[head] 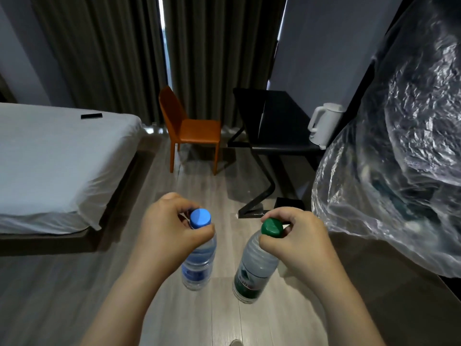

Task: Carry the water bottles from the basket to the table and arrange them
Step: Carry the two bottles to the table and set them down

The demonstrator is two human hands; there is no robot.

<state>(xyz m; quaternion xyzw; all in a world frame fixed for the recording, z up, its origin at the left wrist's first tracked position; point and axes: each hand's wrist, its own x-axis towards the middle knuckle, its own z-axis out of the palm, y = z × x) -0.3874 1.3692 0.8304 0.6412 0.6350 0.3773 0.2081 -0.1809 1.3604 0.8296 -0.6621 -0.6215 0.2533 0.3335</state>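
Observation:
My left hand grips the neck of a clear water bottle with a blue cap, which hangs upright above the floor. My right hand grips the neck of a second clear bottle with a green cap and green label, also hanging, tilted a little to the left. Both bottles are held in the air in front of me, a short gap between them. A black table stands ahead at the right, against the wall. No basket is in view.
A white kettle stands on the table's right end. An orange chair sits left of the table, before grey curtains. A white bed fills the left. Crinkled clear plastic wrap bulges at the right. Wooden floor lies ahead.

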